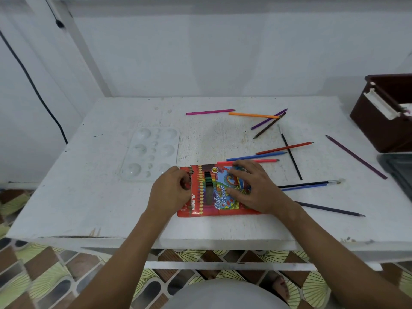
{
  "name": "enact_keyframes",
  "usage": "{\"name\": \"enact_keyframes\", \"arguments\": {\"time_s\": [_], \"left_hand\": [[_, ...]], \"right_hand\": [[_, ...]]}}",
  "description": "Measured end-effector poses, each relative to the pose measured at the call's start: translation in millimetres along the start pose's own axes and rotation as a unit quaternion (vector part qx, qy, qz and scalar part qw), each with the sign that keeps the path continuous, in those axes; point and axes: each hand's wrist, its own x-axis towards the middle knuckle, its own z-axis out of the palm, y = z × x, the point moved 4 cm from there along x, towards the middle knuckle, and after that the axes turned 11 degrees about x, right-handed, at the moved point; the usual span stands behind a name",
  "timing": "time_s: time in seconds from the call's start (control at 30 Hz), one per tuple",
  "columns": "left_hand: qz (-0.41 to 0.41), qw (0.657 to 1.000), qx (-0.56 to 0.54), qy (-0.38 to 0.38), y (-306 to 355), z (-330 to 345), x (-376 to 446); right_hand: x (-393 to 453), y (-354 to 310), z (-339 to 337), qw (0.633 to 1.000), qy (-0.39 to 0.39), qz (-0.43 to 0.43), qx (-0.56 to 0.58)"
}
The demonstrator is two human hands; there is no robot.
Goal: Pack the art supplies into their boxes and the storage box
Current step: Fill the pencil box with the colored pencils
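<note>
Red pencil box (219, 192) laid flat at near table (89, 208) edge. Box pinned by right hand (252, 186), fingers spread flat, to prevent sliding. End flap pinched by left hand (171, 190), likely for loading. Pencils (256, 156) scattered beyond; storage box (383, 121) far right.

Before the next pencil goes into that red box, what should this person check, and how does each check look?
1. Pencil box lies flat on the table: ok.
2. Right hand steadies the box from above: ok.
3. Left hand holds the box's open end: ok.
4. Room left inside: cannot tell; the window shows some pencils only.
5. Loose pencils within reach, like the pink pencil and blue pencil beside the box: ok.
6. Storage box open at the table's right: ok.
</note>
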Motion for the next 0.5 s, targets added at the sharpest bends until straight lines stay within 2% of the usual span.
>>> {"name": "enact_keyframes", "arguments": {"time_s": [0.17,0.33,0.5], "left_hand": [[-0.003,1.0,0.002,-0.003,0.6,0.4,1.3],[0.035,0.996,-0.004,-0.085,-9.2,-10.1,9.1],[0.091,0.993,-0.039,-0.062,-3.5,-16.5,4.7]], "right_hand": [[-0.3,1.7,2.0,1.0,0.001,0.0,-0.011],[-0.7,2.9,3.2,0.999,-0.014,0.007,-0.033],[-0.9,3.3,2.6,0.998,-0.025,0.002,-0.051]]}}
